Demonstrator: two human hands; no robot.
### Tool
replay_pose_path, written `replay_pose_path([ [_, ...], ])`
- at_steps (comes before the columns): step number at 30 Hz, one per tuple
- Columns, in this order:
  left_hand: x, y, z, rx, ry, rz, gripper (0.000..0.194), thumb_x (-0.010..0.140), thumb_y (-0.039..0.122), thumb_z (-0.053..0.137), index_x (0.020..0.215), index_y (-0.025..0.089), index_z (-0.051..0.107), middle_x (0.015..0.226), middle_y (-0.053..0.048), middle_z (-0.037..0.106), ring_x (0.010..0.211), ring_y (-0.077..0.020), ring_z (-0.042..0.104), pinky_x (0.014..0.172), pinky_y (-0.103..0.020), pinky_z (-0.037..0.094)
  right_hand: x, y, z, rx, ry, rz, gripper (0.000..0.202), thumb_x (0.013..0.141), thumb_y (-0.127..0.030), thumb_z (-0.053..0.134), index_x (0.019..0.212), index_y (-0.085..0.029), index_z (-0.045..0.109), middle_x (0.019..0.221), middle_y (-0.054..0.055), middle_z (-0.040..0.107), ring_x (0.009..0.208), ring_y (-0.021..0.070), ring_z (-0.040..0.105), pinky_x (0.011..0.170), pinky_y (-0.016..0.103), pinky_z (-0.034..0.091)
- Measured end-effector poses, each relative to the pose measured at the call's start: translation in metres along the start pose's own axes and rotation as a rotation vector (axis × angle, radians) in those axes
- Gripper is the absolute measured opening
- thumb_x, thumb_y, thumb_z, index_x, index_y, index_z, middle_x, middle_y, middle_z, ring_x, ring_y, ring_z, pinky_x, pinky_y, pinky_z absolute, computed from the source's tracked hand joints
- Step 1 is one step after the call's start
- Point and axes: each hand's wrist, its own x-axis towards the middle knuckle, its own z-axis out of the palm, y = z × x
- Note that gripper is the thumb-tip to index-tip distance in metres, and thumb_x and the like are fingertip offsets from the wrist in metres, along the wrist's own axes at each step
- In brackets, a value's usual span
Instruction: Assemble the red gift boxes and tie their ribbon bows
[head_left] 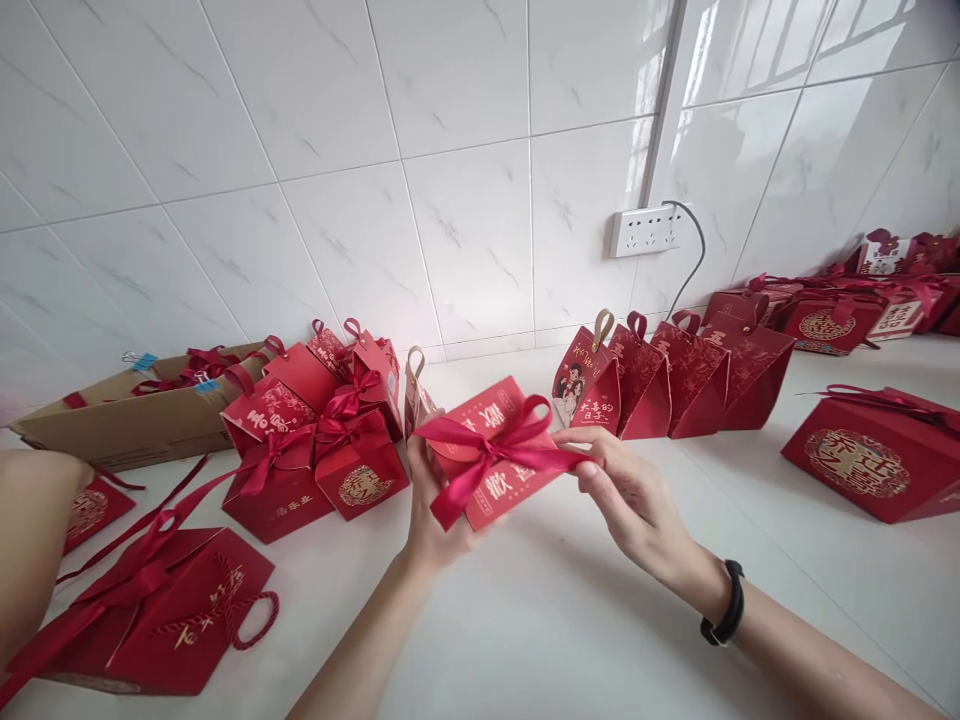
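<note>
A red gift box (487,492) with pale lettering is held up over the white surface, its top tilted toward me. Across it lies a dark pink ribbon (504,450) tied in a bow. My left hand (435,515) grips the box from its left side and below; some of its fingers are hidden behind the box. With thumb and forefinger, my right hand (630,500) pinches the ribbon's end at the box's right side. Just behind stand small red boxes with strap loops (585,385), and to the left is a cluster of ribboned red boxes (300,480).
An open cardboard box (135,440) with ribbons inside and clips on its rim stands at the left. Near me on the left lies a red box with a cord (172,620). Another red box (877,455) sits at the right. A power strip (646,232) is on the tiled wall.
</note>
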Motion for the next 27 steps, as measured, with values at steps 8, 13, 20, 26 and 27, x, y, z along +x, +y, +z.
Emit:
replay_pose_path([
  [8, 0.007, -0.005, -0.005, 0.234, 0.035, 0.288, 0.080, 0.063, 0.027, 0.072, 0.127, 0.021, 0.025, 0.111, -0.013, 0.051, 0.097, -0.0261, 0.057, 0.083, -0.043, 0.051, 0.003, -0.002, -0.003, 0.294, -0.021, 0.146, 0.013, 0.087, -0.036, 0.055, 0.086, -0.023, 0.055, 0.109, 0.005, 0.057, 0.106, 0.0205, 0.058, 0.089, 0.040, 0.053],
  [13, 0.005, -0.012, -0.005, 0.267, -0.040, 0.417, 0.096, 0.066, 0.025, 0.067, 0.140, 0.027, 0.005, 0.131, -0.016, 0.032, 0.114, -0.0305, 0.047, 0.089, -0.051, 0.048, 0.005, -0.002, -0.002, 0.150, -0.052, 0.109, 0.016, 0.087, -0.032, 0.054, 0.075, -0.022, 0.053, 0.100, 0.005, 0.061, 0.089, 0.0158, 0.061, 0.072, 0.028, 0.054],
  [20, 0.006, -0.017, -0.009, 0.244, -0.043, 0.437, 0.103, 0.063, 0.028, 0.074, 0.141, 0.033, 0.007, 0.136, -0.014, 0.024, 0.128, -0.0380, 0.031, 0.100, -0.059, 0.037, 0.003, 0.002, 0.001, 0.248, -0.051, 0.122, 0.019, 0.080, -0.028, 0.065, 0.093, -0.027, 0.051, 0.097, 0.000, 0.058, 0.087, 0.0134, 0.062, 0.076, 0.028, 0.054],
  [26, 0.005, -0.012, -0.007, 0.233, -0.075, 0.409, 0.104, 0.061, 0.030, 0.076, 0.141, 0.032, 0.008, 0.134, -0.015, 0.027, 0.123, -0.0373, 0.038, 0.099, -0.059, 0.039, 0.005, 0.002, 0.002, 0.195, -0.036, 0.137, 0.011, 0.084, -0.026, 0.058, 0.075, -0.022, 0.054, 0.087, 0.000, 0.058, 0.080, 0.0110, 0.059, 0.069, 0.023, 0.052],
  [27, 0.005, -0.010, -0.007, 0.235, -0.077, 0.393, 0.106, 0.059, 0.030, 0.077, 0.140, 0.031, 0.009, 0.133, -0.015, 0.029, 0.120, -0.0370, 0.041, 0.097, -0.058, 0.041, 0.005, 0.000, 0.002, 0.196, -0.051, 0.151, 0.014, 0.085, -0.026, 0.057, 0.073, -0.021, 0.053, 0.090, 0.001, 0.059, 0.081, 0.0110, 0.059, 0.068, 0.022, 0.052],
])
